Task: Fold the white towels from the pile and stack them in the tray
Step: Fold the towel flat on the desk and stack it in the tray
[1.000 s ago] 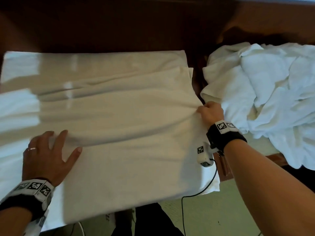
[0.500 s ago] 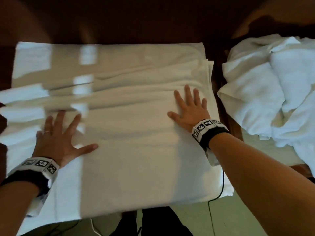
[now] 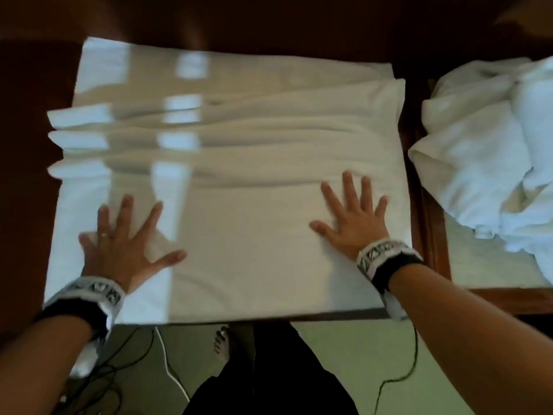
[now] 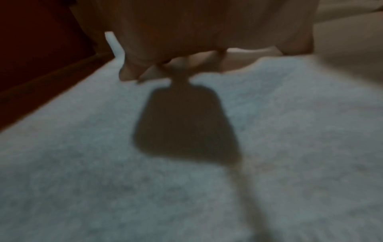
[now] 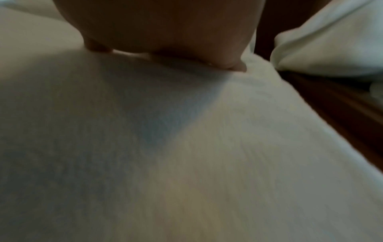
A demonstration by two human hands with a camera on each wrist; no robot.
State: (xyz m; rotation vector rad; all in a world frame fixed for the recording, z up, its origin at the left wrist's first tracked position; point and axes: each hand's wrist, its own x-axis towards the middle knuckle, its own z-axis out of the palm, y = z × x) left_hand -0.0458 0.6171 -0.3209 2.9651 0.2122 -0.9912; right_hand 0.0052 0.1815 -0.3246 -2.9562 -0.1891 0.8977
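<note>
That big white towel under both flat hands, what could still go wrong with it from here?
The white towel still shows ridges beyond the fingers; if the left hand and right hand stop smoothing here, the wrinkles may get folded in. Its left layers are staggered, so the fold may come out uneven. The towel pile lies close on the right and could get snagged.

dark wooden table [image 3: 269, 28], pale green floor [image 3: 344, 348], cables [image 3: 170, 363] trailing on it.
</note>
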